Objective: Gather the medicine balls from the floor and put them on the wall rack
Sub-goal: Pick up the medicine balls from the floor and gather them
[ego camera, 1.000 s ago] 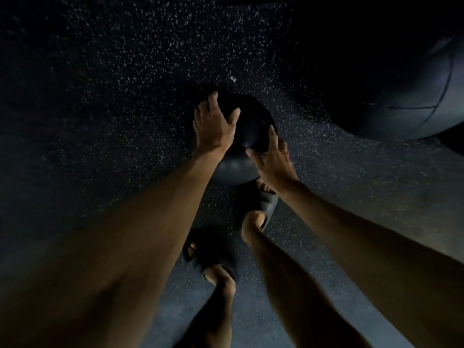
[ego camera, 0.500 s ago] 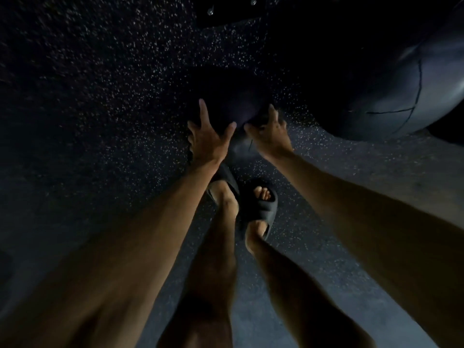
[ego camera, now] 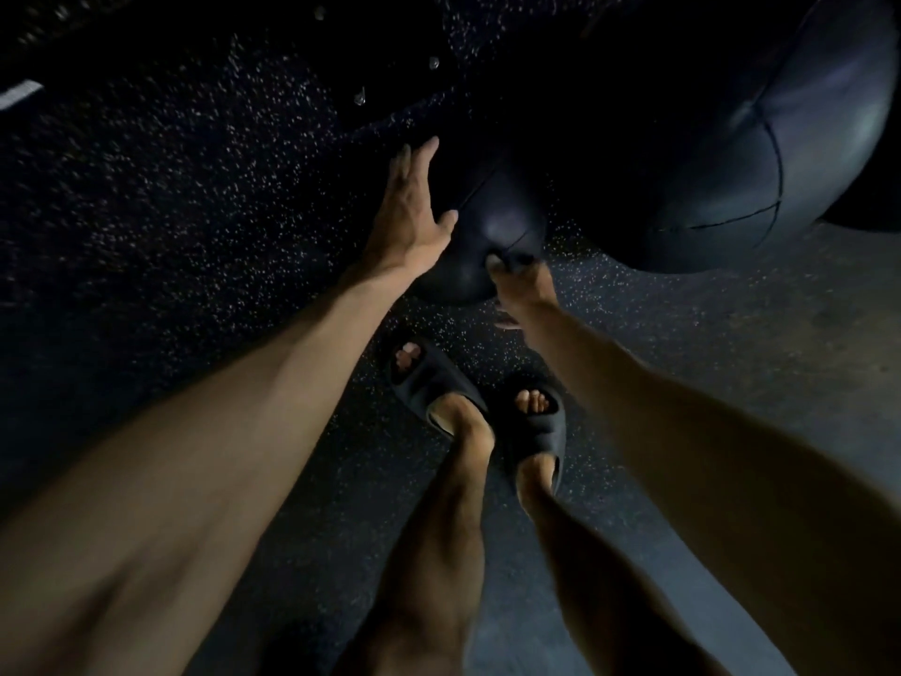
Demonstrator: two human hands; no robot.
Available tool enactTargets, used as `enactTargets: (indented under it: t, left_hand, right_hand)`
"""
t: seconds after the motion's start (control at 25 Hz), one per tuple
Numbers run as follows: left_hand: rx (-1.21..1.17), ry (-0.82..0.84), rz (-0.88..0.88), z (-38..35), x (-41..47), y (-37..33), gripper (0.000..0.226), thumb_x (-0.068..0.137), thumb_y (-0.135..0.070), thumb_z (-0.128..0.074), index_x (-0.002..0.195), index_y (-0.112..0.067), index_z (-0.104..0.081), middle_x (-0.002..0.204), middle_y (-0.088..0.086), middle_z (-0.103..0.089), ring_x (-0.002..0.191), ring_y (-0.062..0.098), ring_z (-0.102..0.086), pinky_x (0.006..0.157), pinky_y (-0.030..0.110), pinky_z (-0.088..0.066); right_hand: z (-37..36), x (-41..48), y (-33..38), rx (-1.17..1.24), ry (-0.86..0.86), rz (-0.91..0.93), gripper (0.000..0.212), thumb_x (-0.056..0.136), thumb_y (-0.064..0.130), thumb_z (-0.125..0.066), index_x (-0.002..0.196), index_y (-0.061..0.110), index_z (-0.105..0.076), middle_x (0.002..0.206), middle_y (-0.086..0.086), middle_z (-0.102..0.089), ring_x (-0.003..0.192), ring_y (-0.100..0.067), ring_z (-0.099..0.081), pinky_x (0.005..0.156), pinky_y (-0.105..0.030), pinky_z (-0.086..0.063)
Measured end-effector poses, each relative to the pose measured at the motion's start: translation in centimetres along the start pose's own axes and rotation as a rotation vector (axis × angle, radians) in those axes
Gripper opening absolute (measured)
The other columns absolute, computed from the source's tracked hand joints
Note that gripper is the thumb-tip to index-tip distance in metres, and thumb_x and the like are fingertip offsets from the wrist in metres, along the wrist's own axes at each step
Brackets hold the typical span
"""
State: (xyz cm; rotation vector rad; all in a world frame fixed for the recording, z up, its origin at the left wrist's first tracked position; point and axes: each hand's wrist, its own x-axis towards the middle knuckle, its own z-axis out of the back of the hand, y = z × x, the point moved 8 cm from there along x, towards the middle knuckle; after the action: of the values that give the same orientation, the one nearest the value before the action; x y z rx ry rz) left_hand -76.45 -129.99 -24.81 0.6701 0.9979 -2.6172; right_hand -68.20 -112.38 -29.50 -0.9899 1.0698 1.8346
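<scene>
Darkness swallows most detail. Left hand [ego camera: 409, 212] lies flat, fingers straight, against the left side of a dark medicine ball [ego camera: 492, 222] crossed by thin seam lines. Right hand [ego camera: 524, 290] touches the ball's near edge; whether its fingers curl round it cannot be told. The ball is over the speckled floor [ego camera: 195, 187], just ahead of two feet in dark slides [ego camera: 429, 378], beside a much larger ball [ego camera: 780, 153].
</scene>
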Motion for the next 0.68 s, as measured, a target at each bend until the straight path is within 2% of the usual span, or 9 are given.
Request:
enactTargets:
  t: [0.08,0.16,0.24,0.32,0.44,0.56,0.68]
  left_hand:
    - [0.019,-0.088,0.121,0.3,0.6,0.1,0.077,0.089,-0.028,-0.071,0.153,-0.021,-0.028,0.156,0.014,-0.028,0.142,0.033,-0.032,0.113,0.048,-0.038]
    - [-0.012,-0.053,0.259,-1.0,0.4,0.2,0.079,0.089,-0.039,-0.069,0.153,-0.021,-0.025,0.154,0.017,-0.027,0.138,0.039,-0.033,0.107,0.054,-0.042]
    - [-0.035,-0.004,0.264,-1.7,1.0,-0.3,0.082,0.091,-0.041,-0.067,0.156,-0.023,-0.020,0.156,0.018,-0.023,0.140,0.042,-0.028,0.108,0.054,-0.039]
    - [-0.075,-0.020,0.222,-0.9,2.2,-0.3,0.081,0.090,-0.040,-0.067,0.156,-0.024,-0.022,0.157,0.015,-0.025,0.142,0.038,-0.029,0.110,0.051,-0.038]
    - [-0.156,-0.063,0.171,1.0,3.9,0.3,0.075,0.091,-0.041,-0.067,0.153,-0.021,-0.030,0.155,0.011,-0.033,0.141,0.030,-0.036,0.111,0.039,-0.038]
    - [-0.157,-0.136,0.136,2.6,4.1,0.6,0.066,0.093,-0.037,-0.065,0.148,-0.015,-0.036,0.150,0.011,-0.039,0.136,0.024,-0.042,0.099,0.025,-0.040]
    - [-0.088,-0.081,0.126,2.1,2.5,0.6,0.065,0.093,-0.031,-0.066,0.149,-0.018,-0.035,0.150,0.012,-0.037,0.137,0.027,-0.041,0.102,0.031,-0.042]
  right_hand:
    - [1.1,0.5,1.0,0.122,0.008,-0.080,0.045,0.097,0.051,-0.056,0.124,0.016,-0.053,0.119,-0.011,-0.060,0.102,-0.031,-0.067,0.074,-0.049,-0.062]
    - [2.4,1.3,2.0,0.175,-0.002,-0.128,0.051,0.098,0.054,-0.052,0.126,0.012,-0.051,0.114,-0.013,-0.059,0.102,-0.032,-0.068,0.074,-0.048,-0.062]
    - [3.0,2.3,2.5,0.152,-0.018,-0.150,0.064,0.097,0.060,-0.048,0.133,0.008,-0.048,0.115,-0.015,-0.061,0.098,-0.033,-0.069,0.071,-0.046,-0.063]
    - [2.9,2.6,3.0,0.142,-0.030,-0.125,0.072,0.094,0.064,-0.050,0.138,0.007,-0.045,0.119,-0.018,-0.063,0.091,-0.031,-0.071,0.062,-0.041,-0.063]
    - [2.3,3.3,3.6,0.141,-0.031,-0.081,0.070,0.093,0.058,-0.056,0.143,0.013,-0.038,0.126,-0.019,-0.061,0.092,-0.030,-0.071,0.053,-0.040,-0.062]
    - [2.3,3.5,4.7,0.130,-0.039,-0.032,0.056,0.095,0.046,-0.061,0.138,0.016,-0.040,0.125,-0.016,-0.062,0.099,-0.030,-0.069,0.064,-0.041,-0.064]
    - [2.5,2.5,5.0,0.023,-0.029,0.002,0.044,0.097,0.040,-0.061,0.133,0.018,-0.049,0.121,-0.010,-0.064,0.099,-0.026,-0.068,0.075,-0.043,-0.063]
